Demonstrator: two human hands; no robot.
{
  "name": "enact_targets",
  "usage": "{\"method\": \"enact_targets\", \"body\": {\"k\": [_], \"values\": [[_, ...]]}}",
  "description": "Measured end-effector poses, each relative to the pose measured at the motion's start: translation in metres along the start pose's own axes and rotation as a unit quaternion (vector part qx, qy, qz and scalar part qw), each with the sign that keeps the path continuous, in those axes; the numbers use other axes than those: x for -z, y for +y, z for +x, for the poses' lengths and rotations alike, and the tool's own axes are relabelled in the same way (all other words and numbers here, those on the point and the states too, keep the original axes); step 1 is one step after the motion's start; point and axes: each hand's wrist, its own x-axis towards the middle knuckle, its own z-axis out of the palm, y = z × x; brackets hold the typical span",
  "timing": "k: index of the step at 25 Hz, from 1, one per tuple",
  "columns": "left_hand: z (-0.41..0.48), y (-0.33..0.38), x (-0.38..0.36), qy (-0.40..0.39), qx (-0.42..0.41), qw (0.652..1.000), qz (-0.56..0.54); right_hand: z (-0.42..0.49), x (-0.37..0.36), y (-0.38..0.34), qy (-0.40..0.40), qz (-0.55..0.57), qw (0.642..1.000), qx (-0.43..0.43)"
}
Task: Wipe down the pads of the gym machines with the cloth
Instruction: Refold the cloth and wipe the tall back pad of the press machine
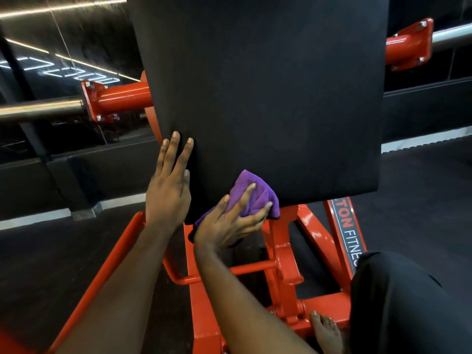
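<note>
A large black pad (270, 93) fills the upper middle of the view, mounted on an orange machine frame (283, 272). My left hand (169, 185) rests flat against the pad's lower left edge, fingers straight and pointing up. My right hand (229, 222) presses a bunched purple cloth (251, 195) against the pad's bottom edge, its fingers spread over the cloth. Part of the cloth hangs below my palm.
Orange sleeves with chrome bars stick out on both sides of the pad, one bar on the left (38, 109) and one on the right (449, 37). A bare foot (327, 333) stands on the frame at the bottom right beside a black-clad knee (398, 302). Dark floor surrounds the machine.
</note>
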Motion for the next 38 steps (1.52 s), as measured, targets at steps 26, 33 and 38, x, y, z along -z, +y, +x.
{"method": "enact_targets", "body": {"k": [26,33,38], "values": [[0.026,0.057,-0.011,0.131,0.062,0.987,0.07,0.21,0.059,-0.042,-0.015,-0.193,0.931,0.311],[0.044,0.052,0.005,0.133,0.038,0.99,0.036,0.226,0.041,-0.114,0.052,-0.132,0.968,0.207],[0.067,0.043,0.017,0.145,0.058,0.987,0.019,0.171,0.015,-0.129,-0.088,-0.175,0.835,0.513]]}}
